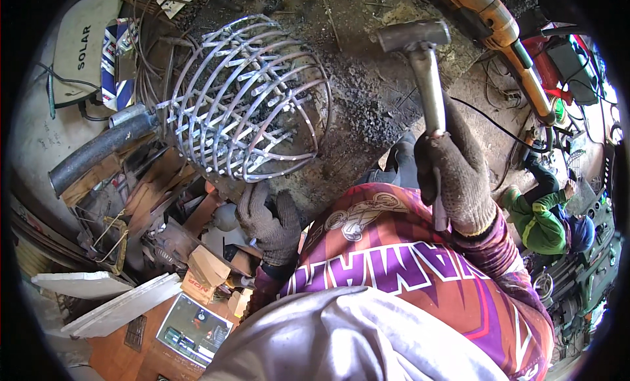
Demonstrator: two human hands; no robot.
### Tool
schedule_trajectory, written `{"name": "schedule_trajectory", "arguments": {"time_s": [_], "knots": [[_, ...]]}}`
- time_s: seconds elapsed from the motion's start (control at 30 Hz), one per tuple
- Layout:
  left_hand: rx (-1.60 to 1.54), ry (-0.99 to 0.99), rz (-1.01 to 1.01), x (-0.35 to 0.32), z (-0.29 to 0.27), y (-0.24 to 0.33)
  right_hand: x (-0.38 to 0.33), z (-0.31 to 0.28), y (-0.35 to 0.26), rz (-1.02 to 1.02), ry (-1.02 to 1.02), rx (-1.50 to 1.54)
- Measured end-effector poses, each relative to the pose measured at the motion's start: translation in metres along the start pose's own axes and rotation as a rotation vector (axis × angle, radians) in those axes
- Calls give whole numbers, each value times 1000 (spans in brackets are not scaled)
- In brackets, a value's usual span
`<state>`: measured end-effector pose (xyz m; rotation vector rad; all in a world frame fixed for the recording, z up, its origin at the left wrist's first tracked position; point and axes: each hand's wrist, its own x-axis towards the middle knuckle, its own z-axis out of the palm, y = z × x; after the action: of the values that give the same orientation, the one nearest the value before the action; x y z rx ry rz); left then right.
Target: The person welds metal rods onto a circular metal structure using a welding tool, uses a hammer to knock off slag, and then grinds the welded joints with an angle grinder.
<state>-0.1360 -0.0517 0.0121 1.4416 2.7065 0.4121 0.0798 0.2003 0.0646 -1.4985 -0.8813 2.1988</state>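
Note:
My right hand (457, 178), in a grey knit glove, grips the handle of a steel hammer (420, 60) raised with its head up near the top of the view. My left hand (269, 223), also gloved, holds the lower rim of a round cage of bent flat metal strips (246, 99) that rests tilted on the sooty ground. The hammer head hangs to the right of the cage, apart from it.
A grey pipe (98, 151) lies left of the cage. Scrap wood, cardboard and wire (164, 210) pile up at lower left, with white boards (111, 302) beneath. An orange power tool (505, 40) and cables lie upper right. Another person in green (545, 217) crouches at the right.

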Motion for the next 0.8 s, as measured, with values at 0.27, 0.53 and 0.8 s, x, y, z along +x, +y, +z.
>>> {"name": "schedule_trajectory", "arguments": {"time_s": [0.27, 0.53, 0.8], "knots": [[-52, 24, 72, -1, 2, -5, -8, 11, 24, 3, -57, 16], [-49, -23, 132, -5, -1, -11, -13, 18, 25, -81, 44, 63], [-85, 35, 169, -3, 2, -11, -9, 31, 45, -53, -129, -41]]}}
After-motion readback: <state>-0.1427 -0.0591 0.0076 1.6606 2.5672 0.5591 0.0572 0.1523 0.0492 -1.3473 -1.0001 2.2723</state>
